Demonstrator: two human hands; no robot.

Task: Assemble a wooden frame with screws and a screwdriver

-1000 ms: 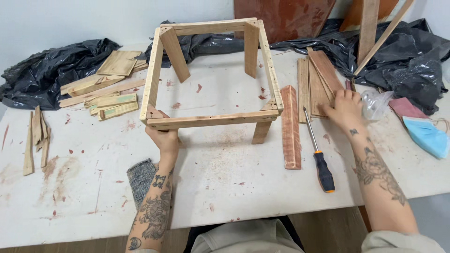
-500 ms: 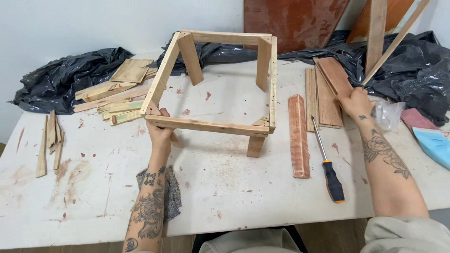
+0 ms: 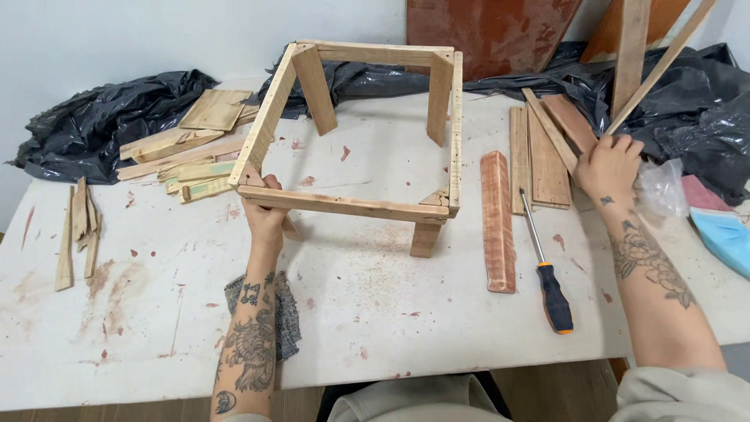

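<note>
Offcut slats [image 3: 168,152] lie piled at the worktop's [image 3: 156,312] far left corner, clear of my work. My left hand [image 3: 264,215] clamps the near rail of the wooden stool frame [image 3: 355,133], steadying it mid-worktop on its legs. Reddish board [image 3: 498,219] and screwdriver [image 3: 547,273] wait alongside. My right hand [image 3: 609,166] rests on the stacked planks [image 3: 539,156] by the far right edge, fingers curled, grip unclear.

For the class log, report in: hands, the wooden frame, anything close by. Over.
Left hand grips the wooden frame at its near rail. Right hand rests on the loose planks. Screwdriver lies between, untouched.
</note>
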